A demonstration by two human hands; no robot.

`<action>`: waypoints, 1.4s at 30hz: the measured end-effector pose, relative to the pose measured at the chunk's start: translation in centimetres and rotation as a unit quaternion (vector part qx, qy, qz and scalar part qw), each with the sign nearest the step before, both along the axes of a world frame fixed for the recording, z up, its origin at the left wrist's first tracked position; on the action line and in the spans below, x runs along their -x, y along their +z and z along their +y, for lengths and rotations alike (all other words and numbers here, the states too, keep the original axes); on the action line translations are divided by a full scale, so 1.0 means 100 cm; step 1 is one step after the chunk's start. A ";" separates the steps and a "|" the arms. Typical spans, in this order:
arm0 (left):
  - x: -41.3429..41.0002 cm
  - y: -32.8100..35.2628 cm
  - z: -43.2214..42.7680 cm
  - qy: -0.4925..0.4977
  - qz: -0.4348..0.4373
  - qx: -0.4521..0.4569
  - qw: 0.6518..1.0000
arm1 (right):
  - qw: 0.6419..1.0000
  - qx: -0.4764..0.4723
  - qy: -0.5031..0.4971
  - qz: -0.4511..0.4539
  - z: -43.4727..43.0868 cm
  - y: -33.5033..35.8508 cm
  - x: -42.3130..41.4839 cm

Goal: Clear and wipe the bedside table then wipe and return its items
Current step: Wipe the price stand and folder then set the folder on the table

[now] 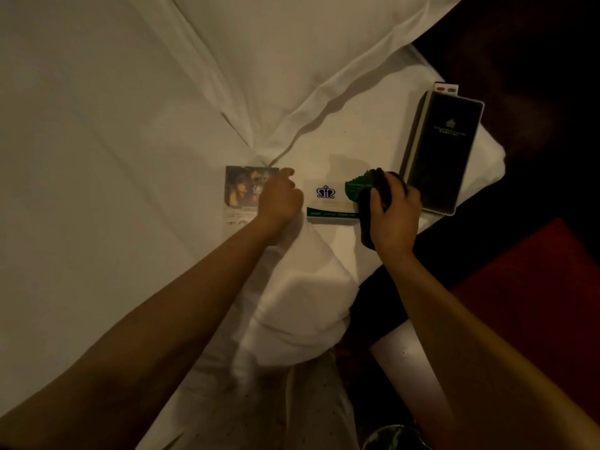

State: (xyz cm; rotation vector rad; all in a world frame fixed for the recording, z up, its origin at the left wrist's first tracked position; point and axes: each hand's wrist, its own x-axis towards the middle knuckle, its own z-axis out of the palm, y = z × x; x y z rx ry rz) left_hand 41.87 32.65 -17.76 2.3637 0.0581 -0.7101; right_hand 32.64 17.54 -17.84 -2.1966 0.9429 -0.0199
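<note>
Three items lie on the white bed sheet. A photo card is on the left, and my left hand rests on its right edge with the fingers curled. A white card with a green band and a crown logo sits in the middle. My right hand grips a dark cloth and presses it on the card's right end, where a green leaflet shows. A tall black box lies at the right.
A white pillow lies beyond the items. A folded bulge of sheet rises between my arms. Dark floor and a red surface lie to the right of the bed edge. A small card with red and green marks peeks out behind the box.
</note>
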 end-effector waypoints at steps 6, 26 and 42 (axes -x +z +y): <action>0.004 -0.026 -0.043 0.035 0.126 -0.008 0.991 | 0.999 0.014 0.021 0.039 -0.005 -0.021 0.004; 0.032 0.036 0.011 0.128 0.169 0.316 0.925 | 0.989 0.093 0.112 -0.035 0.020 -0.004 0.001; 0.045 0.038 0.004 0.082 0.169 0.301 0.935 | 0.977 0.072 0.173 -0.099 0.069 0.010 0.031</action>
